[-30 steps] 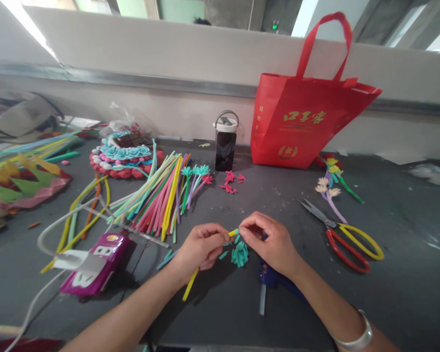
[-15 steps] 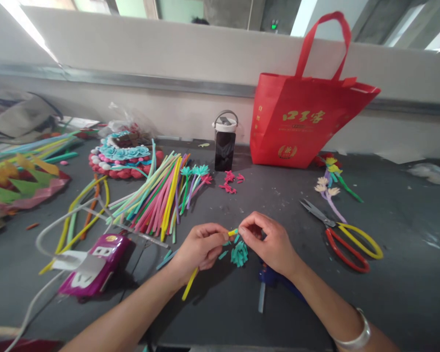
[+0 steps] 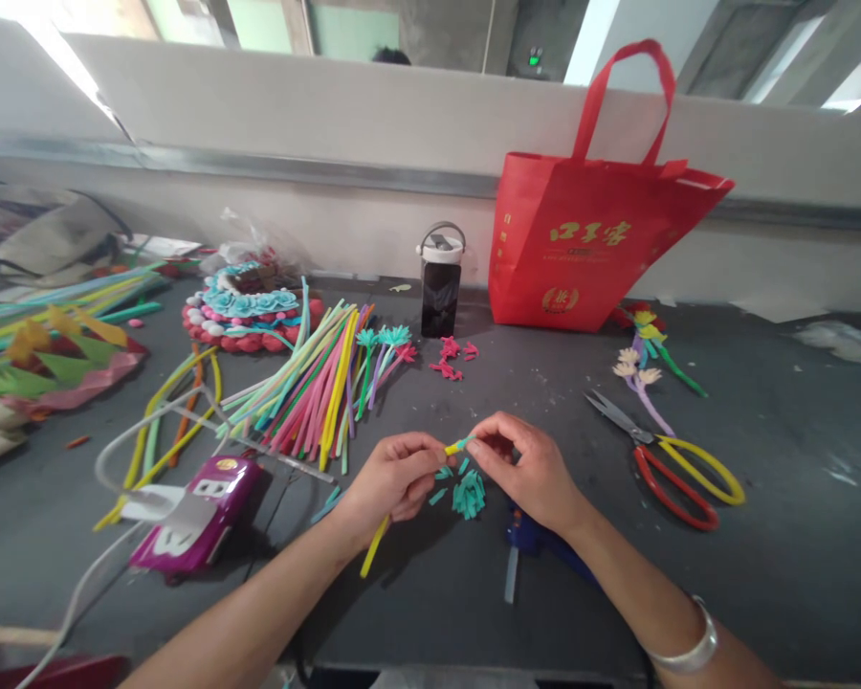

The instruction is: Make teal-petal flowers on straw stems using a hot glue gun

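A yellow stick (image 3: 375, 548) slants up through the left hand (image 3: 402, 477), above the front middle of the table (image 3: 416, 612); its lower end pokes out below the palm. The left fingers are clamped around it. A teal strip (image 3: 463, 444) sits at its upper tip, pinched between the thumb and fingers of the right hand (image 3: 522, 464).

Just below the fingertips lies a teal clump (image 3: 469, 496), with loose teal bits (image 3: 437, 497) beside it. A blue glue gun (image 3: 522, 529) lies partly hidden under the right forearm, a clear rod (image 3: 511, 576) jutting from it. Right of that are scissors (image 3: 644, 436), blades parted, near some flowers (image 3: 642, 369).

Beyond the hands are pink bits (image 3: 446, 368), then a cup (image 3: 442, 251) and a red bag (image 3: 581, 249). To the left lie a bundle of coloured sticks (image 3: 314, 407), a purple toy-car-shaped box (image 3: 211, 487) and, farther back, some wreaths (image 3: 244, 304).
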